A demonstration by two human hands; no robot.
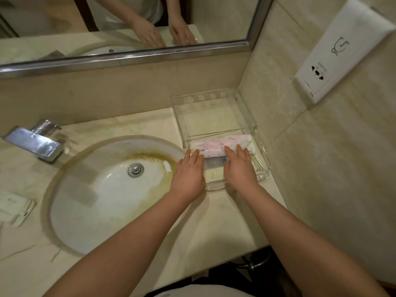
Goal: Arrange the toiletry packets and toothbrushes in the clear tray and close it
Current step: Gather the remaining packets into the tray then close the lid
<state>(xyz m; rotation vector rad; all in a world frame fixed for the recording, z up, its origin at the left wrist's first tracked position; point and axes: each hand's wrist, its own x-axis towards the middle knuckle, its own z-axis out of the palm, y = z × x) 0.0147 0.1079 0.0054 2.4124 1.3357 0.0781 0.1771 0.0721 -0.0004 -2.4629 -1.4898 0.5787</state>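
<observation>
A clear tray point(264, 161) stands in the right back corner of the counter, and its clear lid point(214, 108) is tipped up toward the wall behind it. Inside lie a pink-patterned white packet point(216, 144), a grey packet point(215, 162) and a white packet point(214, 175). My left hand point(188, 172) rests flat, palm down, on the left end of the packets. On their right end my right hand point(240, 168) lies flat the same way. Thin green lines of another item point(255, 162) show beside my right hand. I cannot make out any toothbrushes.
A stained oval sink point(102, 189) fills the counter's middle, with a chrome faucet point(36, 142) at the back left. White packets point(15, 210) lie at the far left edge. A mirror point(128, 28) hangs behind; a wall socket plate point(336, 54) is mounted on the right.
</observation>
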